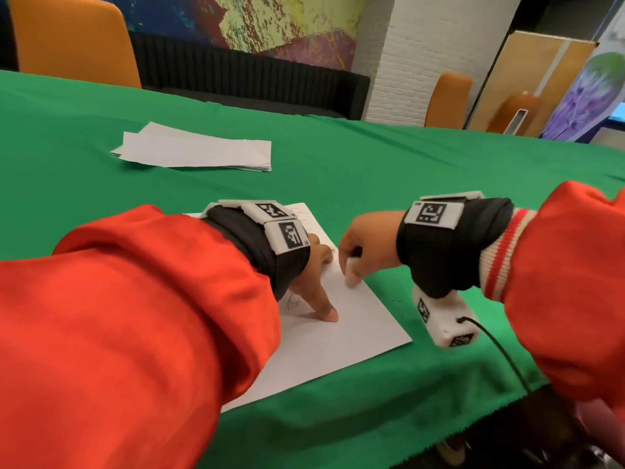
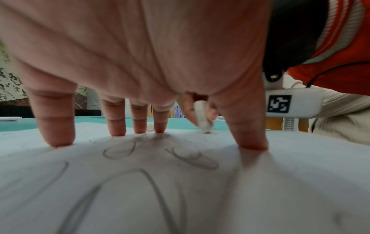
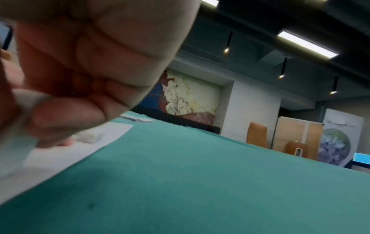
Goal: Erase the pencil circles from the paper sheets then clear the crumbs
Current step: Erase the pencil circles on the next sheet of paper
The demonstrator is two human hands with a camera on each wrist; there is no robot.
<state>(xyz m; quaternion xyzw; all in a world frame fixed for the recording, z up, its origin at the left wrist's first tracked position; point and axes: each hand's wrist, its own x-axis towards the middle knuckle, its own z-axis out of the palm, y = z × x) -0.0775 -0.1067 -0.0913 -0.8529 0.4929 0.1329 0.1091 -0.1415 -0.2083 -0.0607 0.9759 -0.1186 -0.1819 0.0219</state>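
Your left hand is spread flat over the paper sheet, straight fingertips and thumb pressing down on it, so that grip is splayed and holds nothing. Several pencil circles show on the sheet under your palm and between your fingertips in the left wrist view; more faint loops sit at the sheet's far edge.

Your right hand has its grip pinched around a white eraser, fingers curled on it, with the eraser's lower end touching the sheet near its right edge, just beside your left index finger. In the left wrist view the eraser meets the paper at a small dark mark.

The sheet lies on the green-covered surface, close to its near edge. A stack of white papers lies well beyond the sheet, to the far left of it. An orange chair stands behind the surface past that stack.
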